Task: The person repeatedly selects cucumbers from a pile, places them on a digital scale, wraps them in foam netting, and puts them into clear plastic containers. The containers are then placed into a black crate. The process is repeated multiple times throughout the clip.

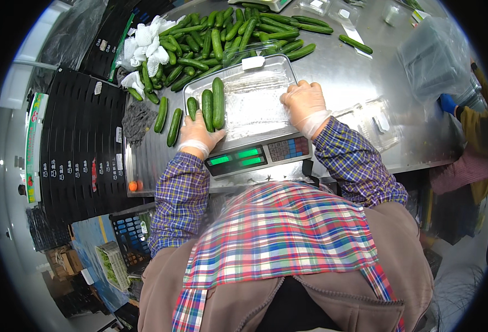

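Note:
A shallow metal weighing tray sits on a scale with lit green displays and a keypad. Three cucumbers lie side by side in its left part. My left hand, in a clear glove, grips the tray's near left corner; its thumb stretches right and its fingertips are by the cucumbers' near ends. At the right rim, my gloved right hand is closed round the tray's edge, fingers curled. A clear plastic container with a white label is at the tray's far edge.
A large heap of cucumbers covers the far left of the steel table, beside white netting. Clear plastic boxes lie at right. Stacked black crates stand left. Another person's blue-gloved hand is near a bagged container stack.

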`<control>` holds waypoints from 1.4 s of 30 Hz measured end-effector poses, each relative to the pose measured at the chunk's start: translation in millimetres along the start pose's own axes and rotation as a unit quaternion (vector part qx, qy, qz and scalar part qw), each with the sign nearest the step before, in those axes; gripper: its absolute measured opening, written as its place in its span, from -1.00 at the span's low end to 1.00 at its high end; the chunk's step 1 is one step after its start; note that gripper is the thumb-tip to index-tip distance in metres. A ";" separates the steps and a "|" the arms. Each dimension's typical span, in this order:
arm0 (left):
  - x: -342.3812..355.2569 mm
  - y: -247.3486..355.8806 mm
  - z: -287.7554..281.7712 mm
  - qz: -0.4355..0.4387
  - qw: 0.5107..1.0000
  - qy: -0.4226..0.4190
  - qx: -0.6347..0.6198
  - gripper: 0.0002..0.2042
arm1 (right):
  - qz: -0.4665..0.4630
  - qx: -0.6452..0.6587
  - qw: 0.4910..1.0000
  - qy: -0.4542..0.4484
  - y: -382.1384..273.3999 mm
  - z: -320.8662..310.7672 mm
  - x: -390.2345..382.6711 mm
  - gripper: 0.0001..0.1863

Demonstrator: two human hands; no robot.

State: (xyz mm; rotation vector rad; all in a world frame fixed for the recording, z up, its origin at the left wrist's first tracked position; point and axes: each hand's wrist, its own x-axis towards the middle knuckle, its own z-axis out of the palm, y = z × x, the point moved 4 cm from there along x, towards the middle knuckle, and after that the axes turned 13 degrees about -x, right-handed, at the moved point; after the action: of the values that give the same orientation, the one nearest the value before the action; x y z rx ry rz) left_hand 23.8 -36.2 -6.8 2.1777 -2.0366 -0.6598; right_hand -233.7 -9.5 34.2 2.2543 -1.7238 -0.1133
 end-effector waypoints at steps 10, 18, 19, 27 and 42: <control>46.3 -32.8 2.3 0.090 0.987 -0.014 -0.133 -0.11 | 0.019 0.027 0.998 -0.057 -6.6 19.9 22.9 -0.82; 65.9 22.2 5.3 -0.105 0.994 -0.007 0.005 0.10 | 0.148 0.198 0.968 0.038 11.3 10.2 8.3 -0.61; 67.1 26.2 6.0 -0.127 0.992 -0.007 0.018 0.09 | 0.172 0.208 0.962 0.042 13.7 9.0 4.6 -0.58; 68.5 17.7 -26.0 -0.049 0.980 0.004 -0.192 0.00 | 0.187 0.329 0.920 -0.103 20.2 34.9 1.1 -0.36; 27.8 64.7 -9.9 0.319 0.927 0.065 -0.188 -0.43 | 0.145 0.246 0.957 0.058 14.3 34.7 -16.8 -0.36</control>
State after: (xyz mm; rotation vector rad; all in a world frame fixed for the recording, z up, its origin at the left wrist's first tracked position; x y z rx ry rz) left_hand -32.2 -72.3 18.0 1.2126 -2.1409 -0.7069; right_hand -260.1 -3.4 3.2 2.2205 -2.1767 0.5586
